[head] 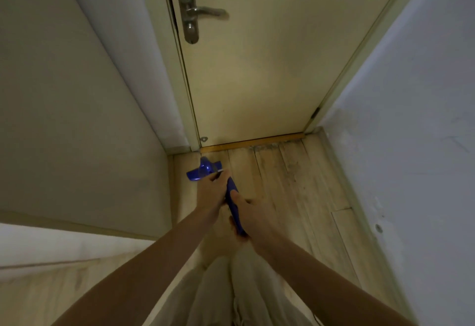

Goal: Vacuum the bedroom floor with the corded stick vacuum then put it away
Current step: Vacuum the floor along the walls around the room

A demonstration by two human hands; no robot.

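Fingers [232,194] of the right hand [253,216] are curled round the handle end of the glossy blue plastic stick vacuum [232,197], thumb laid along its top. The left hand [209,193] grips the same blue body farther forward, fingers wrapped over it just behind the wider blue floor head [203,170]. Both hands are clamped on the vacuum, close together but apart.

The floor head lies near the cream-coloured closed door [257,68], just short of the door's brown wooden threshold strip [252,142], toward its left corner. The pale wooden plank floor [295,184] runs back from the door. A silver metal lever handle [205,11] sits high on the door's left edge. Light-coloured trousers [218,287] show below the hands.
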